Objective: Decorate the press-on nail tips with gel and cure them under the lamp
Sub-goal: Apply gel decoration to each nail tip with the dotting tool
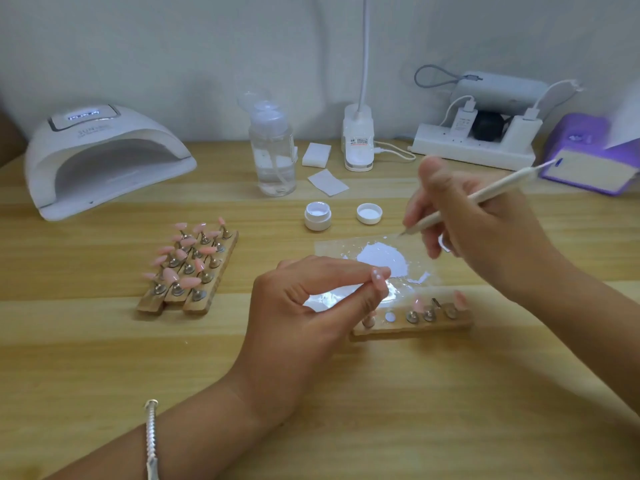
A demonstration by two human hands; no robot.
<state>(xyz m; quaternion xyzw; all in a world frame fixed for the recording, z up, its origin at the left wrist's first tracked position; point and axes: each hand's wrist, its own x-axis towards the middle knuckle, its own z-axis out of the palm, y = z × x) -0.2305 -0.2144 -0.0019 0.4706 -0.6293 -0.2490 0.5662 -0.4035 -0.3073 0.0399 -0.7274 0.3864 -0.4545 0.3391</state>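
Head camera: a small, glossy pink nail tip (378, 274) is pinched between the thumb and forefinger of the left hand (304, 306), just above a clear plastic sheet (330, 249) smeared with white gel. The right hand (485, 230) grips a slim cream pen tool (491, 192), its fine point over the sheet. Nearby stand wooden racks (188, 271) of pink tips, a round jar (317, 218) and a domed white lamp (104, 157).

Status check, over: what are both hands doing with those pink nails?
Left hand pinches one pink nail tip. Right hand grips the dotting pen, point beside the white gel smear. Nothing blocks the pen.
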